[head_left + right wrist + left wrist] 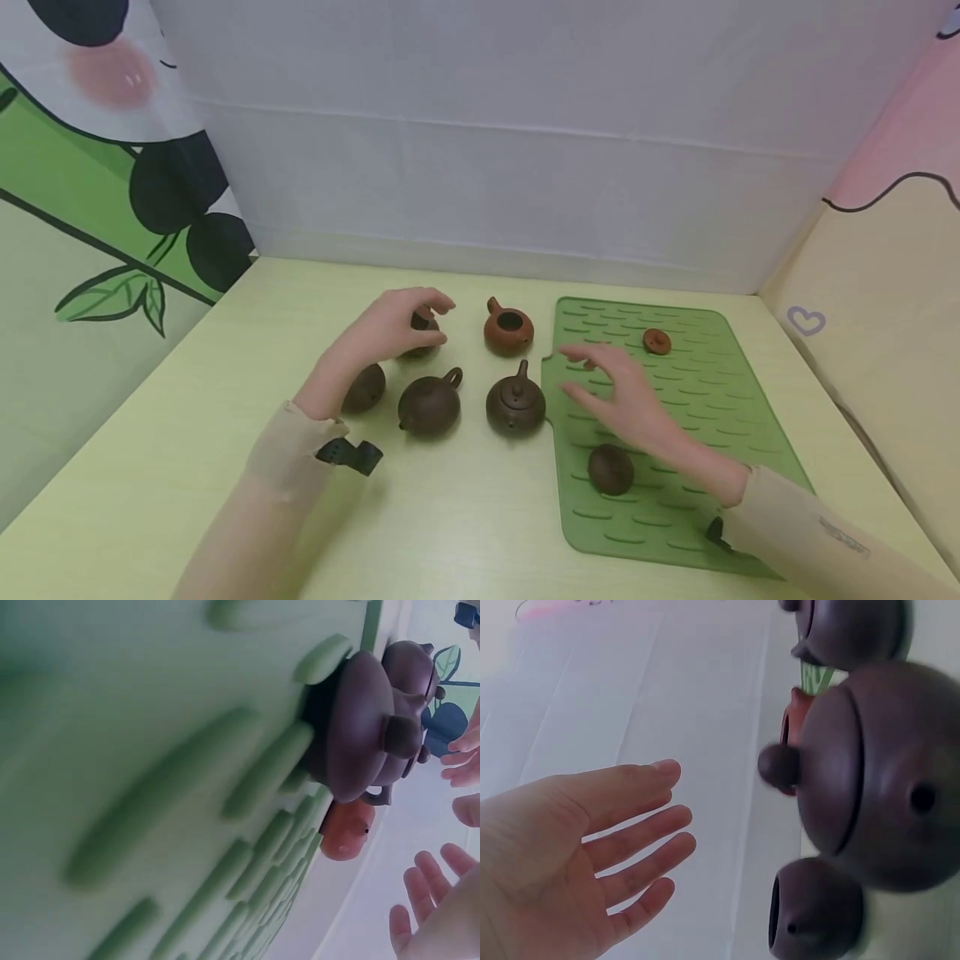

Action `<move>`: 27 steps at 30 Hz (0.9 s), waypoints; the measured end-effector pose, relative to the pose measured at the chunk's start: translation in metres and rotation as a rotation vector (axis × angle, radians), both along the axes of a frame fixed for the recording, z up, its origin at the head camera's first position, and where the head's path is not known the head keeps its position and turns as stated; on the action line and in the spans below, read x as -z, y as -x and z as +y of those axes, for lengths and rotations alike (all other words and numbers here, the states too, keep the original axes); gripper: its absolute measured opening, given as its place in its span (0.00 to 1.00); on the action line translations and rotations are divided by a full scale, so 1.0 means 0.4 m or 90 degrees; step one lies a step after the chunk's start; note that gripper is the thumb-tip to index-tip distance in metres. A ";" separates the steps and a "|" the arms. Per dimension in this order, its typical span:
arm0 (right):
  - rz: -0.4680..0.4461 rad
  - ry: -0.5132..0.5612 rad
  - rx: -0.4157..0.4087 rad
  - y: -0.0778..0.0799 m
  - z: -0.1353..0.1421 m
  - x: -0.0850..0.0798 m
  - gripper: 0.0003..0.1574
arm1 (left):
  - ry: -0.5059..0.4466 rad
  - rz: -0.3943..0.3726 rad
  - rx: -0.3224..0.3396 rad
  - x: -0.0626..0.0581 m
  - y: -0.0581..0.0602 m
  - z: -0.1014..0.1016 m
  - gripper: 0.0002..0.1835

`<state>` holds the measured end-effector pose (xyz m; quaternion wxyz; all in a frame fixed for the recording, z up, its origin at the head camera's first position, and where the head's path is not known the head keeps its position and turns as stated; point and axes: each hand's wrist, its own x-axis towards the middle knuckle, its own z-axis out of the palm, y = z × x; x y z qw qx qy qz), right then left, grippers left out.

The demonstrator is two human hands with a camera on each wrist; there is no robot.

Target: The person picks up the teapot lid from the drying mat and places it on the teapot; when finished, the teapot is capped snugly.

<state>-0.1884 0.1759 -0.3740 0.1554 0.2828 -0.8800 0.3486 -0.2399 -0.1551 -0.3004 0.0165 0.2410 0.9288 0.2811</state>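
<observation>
My left hand (pixel 401 321) hovers over a dark brown teapot (pixel 422 343) at the back left and partly covers it. In the left wrist view the fingers (pixel 641 859) are spread loosely with nothing between them, and a lidless dark teapot (pixel 821 911) stands below. My right hand (pixel 618 387) is held above the green ribbed mat (pixel 675 425), thumb and fingers apart, holding nothing. Nearest to it are a dark lid (pixel 611 469) lying on the mat and a lidded dark teapot (pixel 516 406) left of the mat.
A reddish-brown teapot (pixel 498 333) without its lid stands at the back. Its colour matches a small lid (pixel 657 341) on the mat. Two more dark teapots stand at the left, one with a loop handle (pixel 429 407), the other (pixel 365 388) beside my left wrist. A white wall cloth (pixel 510 192) rises behind.
</observation>
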 end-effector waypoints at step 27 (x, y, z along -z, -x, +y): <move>0.029 -0.041 0.008 -0.066 0.093 0.037 0.27 | -0.023 -0.078 -0.032 0.107 0.085 -0.188 0.39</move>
